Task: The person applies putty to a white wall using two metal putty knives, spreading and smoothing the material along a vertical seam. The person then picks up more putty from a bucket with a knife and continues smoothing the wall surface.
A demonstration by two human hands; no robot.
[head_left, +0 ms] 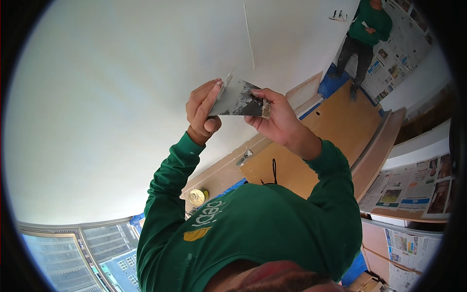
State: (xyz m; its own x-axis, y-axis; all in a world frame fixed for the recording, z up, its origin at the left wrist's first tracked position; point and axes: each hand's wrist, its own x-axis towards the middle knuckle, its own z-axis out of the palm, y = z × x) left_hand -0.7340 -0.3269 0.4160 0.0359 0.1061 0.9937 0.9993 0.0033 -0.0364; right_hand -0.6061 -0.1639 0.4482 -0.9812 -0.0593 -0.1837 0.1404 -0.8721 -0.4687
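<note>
Both my hands are raised in front of a white wall, with green sleeves reaching up to them. My right hand grips a wide grey filler blade smeared with white and dark paste. My left hand is closed on a narrow scraper, seen almost edge-on. Its thin tip sticks up above the left end of the wide blade, and the two tools touch there.
Another person in a green top and dark trousers stands at the upper right by newspaper-covered surfaces. Brown cardboard sheets lie beyond my arms. A yellow tin sits near blue covering. A window is at the lower left.
</note>
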